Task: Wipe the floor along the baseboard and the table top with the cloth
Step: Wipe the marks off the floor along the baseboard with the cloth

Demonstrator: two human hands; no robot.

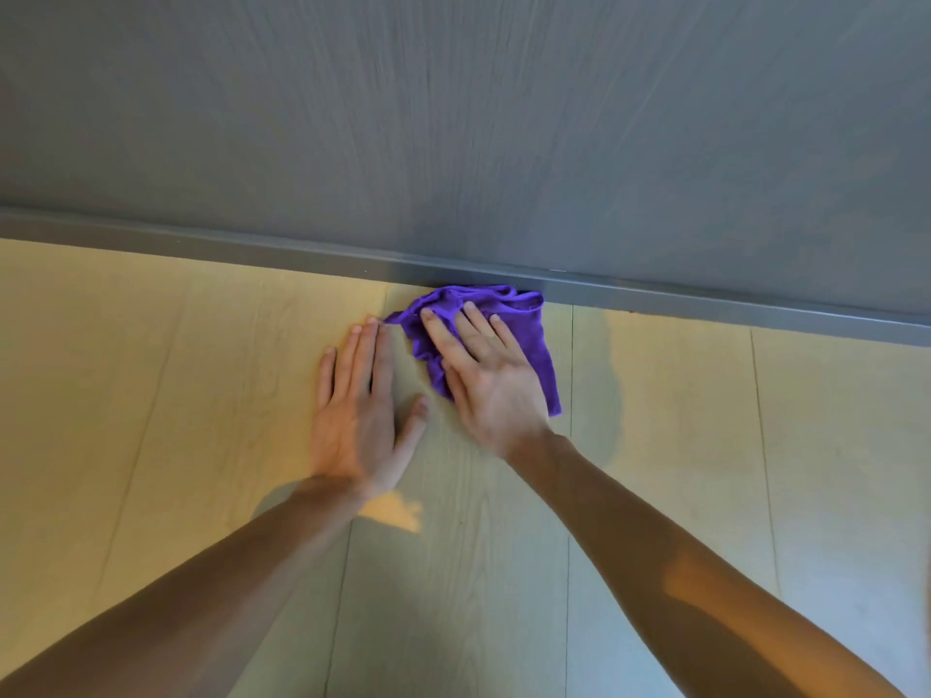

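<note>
A crumpled purple cloth (539, 345) lies on the pale wood-look floor (705, 445), its far edge against the grey baseboard (302, 251). My right hand (483, 375) lies flat on top of the cloth, palm down and fingers spread, pressing it to the floor. Beside it on the left, my left hand (357, 400) rests flat on the bare floor with fingers straight, its fingertips just touching a corner of the cloth. No table is in view.
A grey wall (453, 118) rises behind the baseboard and fills the upper half of the view. Floor planks run toward me, with warm light on the left and shadow at the centre.
</note>
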